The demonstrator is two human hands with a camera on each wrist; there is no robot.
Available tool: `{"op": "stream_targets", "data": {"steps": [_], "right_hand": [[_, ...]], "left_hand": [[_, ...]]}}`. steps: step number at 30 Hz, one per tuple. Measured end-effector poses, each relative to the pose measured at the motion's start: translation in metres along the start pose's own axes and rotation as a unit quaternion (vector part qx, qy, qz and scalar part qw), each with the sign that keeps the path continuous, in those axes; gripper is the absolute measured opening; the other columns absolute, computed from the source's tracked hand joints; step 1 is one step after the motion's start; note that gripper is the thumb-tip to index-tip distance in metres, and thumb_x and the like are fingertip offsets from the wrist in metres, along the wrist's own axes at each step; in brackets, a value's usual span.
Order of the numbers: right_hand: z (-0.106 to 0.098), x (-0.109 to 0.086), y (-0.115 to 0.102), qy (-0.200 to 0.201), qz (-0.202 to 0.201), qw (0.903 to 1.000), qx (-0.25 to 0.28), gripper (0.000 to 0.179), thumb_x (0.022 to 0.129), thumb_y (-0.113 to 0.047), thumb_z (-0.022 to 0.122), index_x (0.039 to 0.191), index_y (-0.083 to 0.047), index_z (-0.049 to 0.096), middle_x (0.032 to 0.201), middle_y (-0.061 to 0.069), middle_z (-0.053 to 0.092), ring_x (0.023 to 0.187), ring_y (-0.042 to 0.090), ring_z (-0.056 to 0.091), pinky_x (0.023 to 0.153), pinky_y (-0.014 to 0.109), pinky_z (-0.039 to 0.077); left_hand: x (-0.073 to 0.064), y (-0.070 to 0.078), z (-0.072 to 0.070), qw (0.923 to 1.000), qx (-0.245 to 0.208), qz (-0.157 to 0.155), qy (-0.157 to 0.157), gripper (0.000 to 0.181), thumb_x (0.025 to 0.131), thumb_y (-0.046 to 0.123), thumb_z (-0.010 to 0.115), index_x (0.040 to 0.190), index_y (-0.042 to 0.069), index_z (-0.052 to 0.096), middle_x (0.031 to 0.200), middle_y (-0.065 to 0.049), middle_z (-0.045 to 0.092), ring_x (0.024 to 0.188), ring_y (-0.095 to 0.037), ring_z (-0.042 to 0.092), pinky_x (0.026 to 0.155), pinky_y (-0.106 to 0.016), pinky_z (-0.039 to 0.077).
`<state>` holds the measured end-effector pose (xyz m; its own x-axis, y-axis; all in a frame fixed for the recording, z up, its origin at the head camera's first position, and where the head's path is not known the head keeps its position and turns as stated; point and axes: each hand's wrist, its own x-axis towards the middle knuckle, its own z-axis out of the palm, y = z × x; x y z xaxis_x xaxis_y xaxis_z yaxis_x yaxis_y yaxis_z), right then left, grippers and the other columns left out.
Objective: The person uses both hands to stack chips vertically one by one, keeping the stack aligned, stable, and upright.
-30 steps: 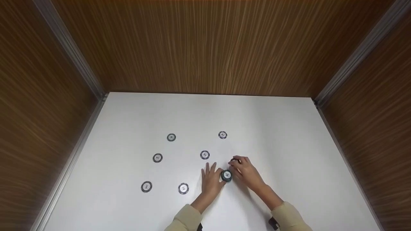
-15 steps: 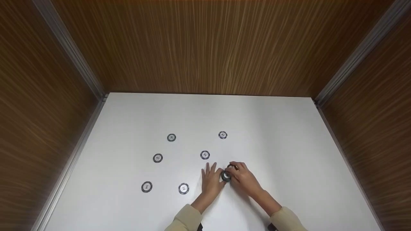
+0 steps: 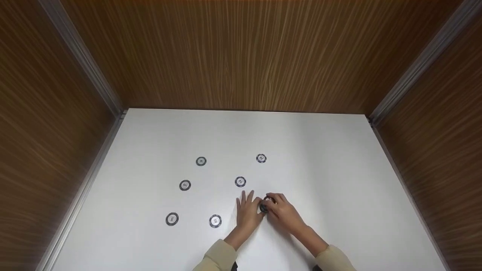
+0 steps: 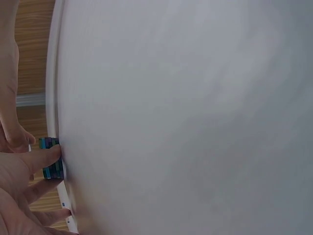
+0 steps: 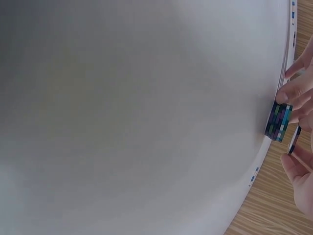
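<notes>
A short stack of poker chips in dark, purple, green and blue layers stands on the white table. My left hand grips the stack's side between thumb and index finger, its other fingers spread on the table. My right hand pinches a single poker chip by its edge, tilted and just above the stack. From the head camera, the right fingers and that chip cover most of the stack top. In the left wrist view, a finger crosses in front of the stack.
Single chips lie flat and apart on the white table, among them one near the left hand, one ahead of it and one farther back. Several more lie to the left. Brown wood-grain panels enclose the back and sides.
My right hand has moved left and nearer with its chip, from beside the stack to over it. The left hand has stayed at the stack, and the loose chips have not moved.
</notes>
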<state>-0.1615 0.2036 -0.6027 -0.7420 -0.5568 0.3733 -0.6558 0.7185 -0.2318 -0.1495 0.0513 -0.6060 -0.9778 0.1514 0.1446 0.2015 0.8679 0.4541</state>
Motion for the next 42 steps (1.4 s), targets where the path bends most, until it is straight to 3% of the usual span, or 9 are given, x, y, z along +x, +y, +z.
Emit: {"op": "stream_targets", "data": {"steps": [9, 27, 42], "right_hand": [[0.0038, -0.0016, -0.0017, 0.006, -0.030, 0.9995, -0.010, 0.030, 0.077, -0.006, 0.073, 0.104, -0.015, 0.064, 0.112, 0.010, 0.055, 0.103, 0.025, 0.052, 0.085, 0.032, 0.049], [0.0047, -0.0035, -0.0064, -0.028, -0.024, 0.9986, -0.039, 0.026, 0.078, -0.011, 0.071, 0.103, -0.016, 0.065, 0.111, 0.007, 0.055, 0.103, 0.022, 0.053, 0.088, 0.028, 0.047], [0.0059, -0.0009, -0.0051, -0.028, -0.023, 0.9991, -0.020, 0.027, 0.080, -0.009, 0.070, 0.106, -0.015, 0.066, 0.113, 0.010, 0.055, 0.106, 0.024, 0.053, 0.088, 0.030, 0.047]], "left_hand": [[-0.0008, -0.0003, -0.0013, 0.9998, 0.012, 0.011, 0.008, 0.037, 0.070, 0.025, 0.079, 0.102, 0.013, 0.064, 0.129, -0.014, 0.049, 0.124, -0.043, 0.035, 0.097, -0.060, 0.028], [-0.0007, -0.0002, -0.0009, 0.9999, 0.012, 0.008, 0.005, 0.035, 0.070, 0.020, 0.078, 0.101, 0.012, 0.065, 0.128, -0.015, 0.049, 0.124, -0.043, 0.035, 0.097, -0.060, 0.029], [-0.0013, -0.0001, 0.0017, 0.9993, 0.013, 0.015, 0.033, 0.030, 0.071, 0.017, 0.078, 0.098, 0.014, 0.065, 0.125, -0.015, 0.052, 0.121, -0.044, 0.038, 0.095, -0.061, 0.031]]}}
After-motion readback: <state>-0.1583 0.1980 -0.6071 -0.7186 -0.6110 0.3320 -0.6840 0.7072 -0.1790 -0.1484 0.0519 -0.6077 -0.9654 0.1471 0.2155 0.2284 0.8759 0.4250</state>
